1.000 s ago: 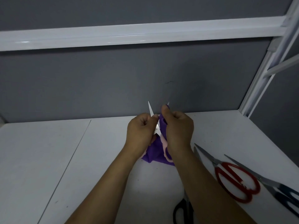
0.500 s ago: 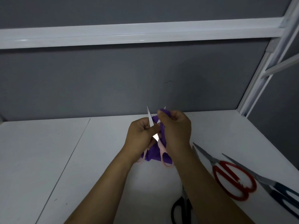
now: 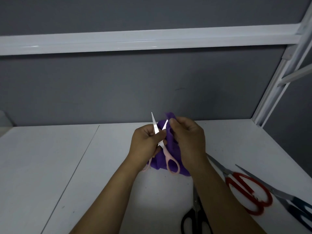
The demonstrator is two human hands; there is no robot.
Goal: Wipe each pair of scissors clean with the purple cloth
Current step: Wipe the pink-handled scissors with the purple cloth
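My left hand (image 3: 145, 144) grips the pink-handled scissors (image 3: 166, 153) near the pivot, blades spread open and pointing up, handles hanging down. My right hand (image 3: 189, 139) pinches the purple cloth (image 3: 170, 142) around the right-hand blade, near its tip. The cloth hangs down behind the pink handles. Red-handled scissors (image 3: 248, 191) lie on the white table (image 3: 84, 166) to the right. Dark blue-handled scissors (image 3: 297, 205) lie beside them at the right edge. Black-handled scissors (image 3: 194, 220) lie near the bottom, partly hidden by my right forearm.
A grey wall (image 3: 118, 92) stands close behind the table, with a white shelf rail (image 3: 135, 40) overhead. A white metal post (image 3: 278, 78) rises at the back right corner. A seam runs across the table on the left.
My right hand has slid the cloth up the blade toward its tip. The scissors' pink handles have come more into view below my hands.
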